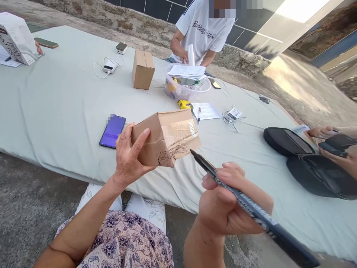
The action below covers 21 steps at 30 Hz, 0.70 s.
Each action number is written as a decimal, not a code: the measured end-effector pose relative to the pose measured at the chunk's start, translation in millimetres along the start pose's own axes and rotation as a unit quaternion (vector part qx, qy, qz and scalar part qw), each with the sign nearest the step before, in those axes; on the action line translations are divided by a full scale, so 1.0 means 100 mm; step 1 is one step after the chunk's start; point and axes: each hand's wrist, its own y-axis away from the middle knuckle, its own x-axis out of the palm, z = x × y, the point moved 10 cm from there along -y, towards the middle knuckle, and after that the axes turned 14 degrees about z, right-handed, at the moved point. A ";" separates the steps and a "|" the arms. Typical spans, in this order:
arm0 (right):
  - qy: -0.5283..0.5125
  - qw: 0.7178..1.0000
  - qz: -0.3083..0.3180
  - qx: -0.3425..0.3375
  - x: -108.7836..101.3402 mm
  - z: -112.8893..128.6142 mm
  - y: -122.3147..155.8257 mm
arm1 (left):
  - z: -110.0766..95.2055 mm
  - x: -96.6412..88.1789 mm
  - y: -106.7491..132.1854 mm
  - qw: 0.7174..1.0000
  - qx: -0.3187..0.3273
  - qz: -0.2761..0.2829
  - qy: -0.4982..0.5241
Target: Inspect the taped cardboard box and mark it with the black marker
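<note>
My left hand grips a small brown cardboard box by its left side, holding it tilted over the near part of the table. Clear tape crosses one face of the box, and black scribbles run over its lower corner. In my right hand is a black marker pen, uncapped, its tip just right of the scribbled face. Whether the tip touches the cardboard I cannot tell. Left of the box lies a phone with a purple screen.
On the cloth-covered table stand another cardboard box, a plastic basket, a yellow tape measure, a paper sheet and power banks. A person sits opposite. At right, other hands hold a dark device near an open black case.
</note>
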 end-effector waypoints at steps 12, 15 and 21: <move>-0.117 0.993 -0.034 -0.001 0.04 -0.04 0.04 | 0.43 0.50 0.17 0.853 -0.228 0.089 0.462; -0.118 0.992 0.031 0.008 0.21 -0.03 0.08 | 0.40 0.54 0.18 0.834 -0.238 0.094 0.490; -0.126 0.982 0.141 -0.003 0.56 0.15 0.12 | 0.38 0.58 0.19 0.822 -0.268 0.118 0.489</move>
